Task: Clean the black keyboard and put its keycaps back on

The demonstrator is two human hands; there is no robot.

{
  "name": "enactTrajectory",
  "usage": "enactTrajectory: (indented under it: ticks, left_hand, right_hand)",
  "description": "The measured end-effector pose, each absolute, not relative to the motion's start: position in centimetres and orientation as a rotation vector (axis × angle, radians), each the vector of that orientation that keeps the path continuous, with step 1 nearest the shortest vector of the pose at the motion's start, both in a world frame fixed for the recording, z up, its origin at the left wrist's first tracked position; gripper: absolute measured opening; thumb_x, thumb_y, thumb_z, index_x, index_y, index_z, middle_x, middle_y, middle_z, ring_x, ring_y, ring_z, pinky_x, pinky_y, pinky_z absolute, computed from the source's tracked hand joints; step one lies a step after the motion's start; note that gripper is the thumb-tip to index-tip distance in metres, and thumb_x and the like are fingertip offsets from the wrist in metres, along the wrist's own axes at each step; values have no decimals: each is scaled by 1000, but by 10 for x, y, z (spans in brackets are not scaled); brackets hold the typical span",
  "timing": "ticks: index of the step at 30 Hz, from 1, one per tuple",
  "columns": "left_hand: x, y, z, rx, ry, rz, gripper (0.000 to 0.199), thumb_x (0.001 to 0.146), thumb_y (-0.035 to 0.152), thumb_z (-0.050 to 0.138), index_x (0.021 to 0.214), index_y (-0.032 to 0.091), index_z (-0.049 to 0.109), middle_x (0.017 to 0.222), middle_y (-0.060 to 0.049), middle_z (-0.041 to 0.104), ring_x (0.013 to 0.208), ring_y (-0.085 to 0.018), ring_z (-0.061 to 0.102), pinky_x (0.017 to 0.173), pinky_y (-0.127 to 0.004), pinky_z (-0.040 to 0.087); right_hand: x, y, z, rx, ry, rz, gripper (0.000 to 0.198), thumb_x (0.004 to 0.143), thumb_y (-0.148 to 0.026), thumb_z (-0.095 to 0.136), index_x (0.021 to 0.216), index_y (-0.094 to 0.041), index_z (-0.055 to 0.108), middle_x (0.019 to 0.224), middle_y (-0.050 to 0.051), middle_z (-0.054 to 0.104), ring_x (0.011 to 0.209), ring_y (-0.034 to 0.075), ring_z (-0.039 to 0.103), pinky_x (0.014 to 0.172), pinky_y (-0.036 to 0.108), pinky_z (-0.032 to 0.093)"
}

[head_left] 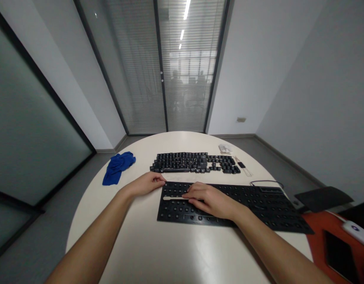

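A black keyboard base (199, 219) with its keycaps off lies across the table in front of me, rows of small key posts showing. My left hand (148, 184) is at its upper left corner, thumb and fingers closed on the edge. Over the left half of the base, my right hand (210, 200) grips a thin white swab-like stick (174, 198). The stick lies nearly level, its rounded tip pointing left above the key posts. Behind the base, the removed black keycaps (182, 161) are laid out in keyboard order.
A crumpled blue cloth (118, 167) is on the round white table (158, 252) at the left. Far right are a clear plastic wrapper (225, 148) and a small tool with wire prongs (241, 165). A cable (267, 182) curves behind the base. A phone (342, 254) lies on an orange surface.
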State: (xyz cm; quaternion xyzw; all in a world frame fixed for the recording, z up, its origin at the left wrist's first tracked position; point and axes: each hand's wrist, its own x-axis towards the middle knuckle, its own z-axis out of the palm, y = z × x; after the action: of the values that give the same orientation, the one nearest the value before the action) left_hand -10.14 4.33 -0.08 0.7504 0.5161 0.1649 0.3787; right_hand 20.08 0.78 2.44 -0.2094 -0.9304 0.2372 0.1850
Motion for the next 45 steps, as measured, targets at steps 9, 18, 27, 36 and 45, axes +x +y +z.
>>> enactTrajectory:
  ticks: [9,18,27,36,45]
  left_hand:
    - [-103,44,-3,1928,1333,426,40,88,51,58,100,16,74,81,-4,69,74,-19,58,64,-26,41]
    - [-102,44,-3,1922,1314,441,42,87,54,60,97,15,73,79,-4,68,72,-19,57,64,-27,41]
    - [-101,43,0,1925,1329,428,42,87,53,59,98,16,73,78,-3,67,72,-19,57,64,-26,41]
    - [-101,44,-2,1929,1328,432,41,87,52,59,99,16,73,80,-3,68,73,-19,58,65,-27,41]
    - [-102,44,-3,1937,1309,442,40,88,51,59,98,15,73,78,-3,67,72,-19,57,65,-27,41]
  right_hand:
    - [200,6,26,-579,-2615,685,30,102,-22,50,124,-19,69,106,10,71,101,20,64,93,36,51]
    - [202,7,26,-512,-2646,709,28,100,-21,52,121,-20,71,106,10,71,104,21,63,93,36,50]
    - [202,7,27,-512,-2641,711,29,99,-19,53,121,-20,71,106,10,72,103,21,64,92,35,51]
    - [200,5,26,-517,-2630,700,29,99,-20,52,121,-18,71,108,10,72,103,20,64,92,35,51]
    - [199,5,25,-553,-2637,683,28,99,-19,54,120,-18,72,105,9,73,102,20,63,92,34,51]
